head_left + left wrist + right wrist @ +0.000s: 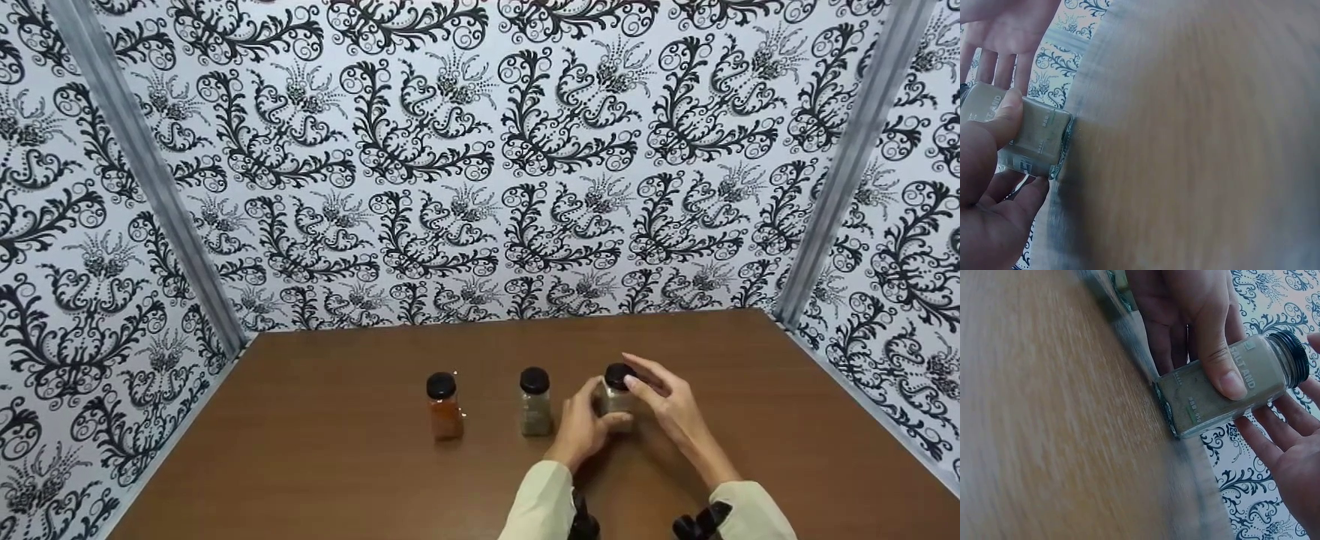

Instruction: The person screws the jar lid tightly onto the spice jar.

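In the head view, a clear spice jar (617, 403) of grey-beige powder with a black lid (619, 375) stands upright on the table. My left hand (582, 426) grips its body, thumb laid across the front, as the right wrist view shows over lettering that reads "SALT AND". Around the lid's right side is my right hand (671, 401), its thumb close by the lid and its fingers fairly straight behind. From the left wrist view, the right palm (1008, 34) faces the jar with fingers extended. The jar's base rests at the tabletop (1072, 410).
Left of the hands stands a second black-lidded jar (535, 405) of greenish-grey contents. Farther left is a jar (445, 409) of orange-red spice. Patterned black-and-white walls (450, 225) enclose the brown table (337, 465) at the back and sides.
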The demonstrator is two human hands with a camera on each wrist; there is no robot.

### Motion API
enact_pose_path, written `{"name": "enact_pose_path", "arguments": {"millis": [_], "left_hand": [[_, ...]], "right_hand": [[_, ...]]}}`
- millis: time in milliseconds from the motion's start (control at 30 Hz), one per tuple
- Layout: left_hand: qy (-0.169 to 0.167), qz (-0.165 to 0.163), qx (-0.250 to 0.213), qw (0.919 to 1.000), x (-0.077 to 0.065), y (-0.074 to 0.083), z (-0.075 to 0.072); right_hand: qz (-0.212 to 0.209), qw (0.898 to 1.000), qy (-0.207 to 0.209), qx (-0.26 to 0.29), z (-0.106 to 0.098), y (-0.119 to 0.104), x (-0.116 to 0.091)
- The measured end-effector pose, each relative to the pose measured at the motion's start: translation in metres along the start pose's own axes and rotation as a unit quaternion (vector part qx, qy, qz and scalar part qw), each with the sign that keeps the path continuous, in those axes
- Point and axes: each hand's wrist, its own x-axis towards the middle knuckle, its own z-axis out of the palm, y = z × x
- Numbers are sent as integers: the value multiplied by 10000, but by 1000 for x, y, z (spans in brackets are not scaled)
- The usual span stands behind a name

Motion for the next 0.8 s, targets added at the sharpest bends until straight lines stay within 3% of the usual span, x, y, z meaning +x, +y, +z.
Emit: {"name": "enact_pose_path", "arguments": {"millis": [333,567,800], "left_hand": [[35,-36,38,10000,1,-2,1],[46,-62,38,10000,2,-3,2],[172,303,128,9993,1,-3,1]], "right_hand": [[192,9995,74,257,2,-1,1],[408,9991,-10,-69,-1,-4,0],[204,9994,35,279,1,-3,-1]]}}
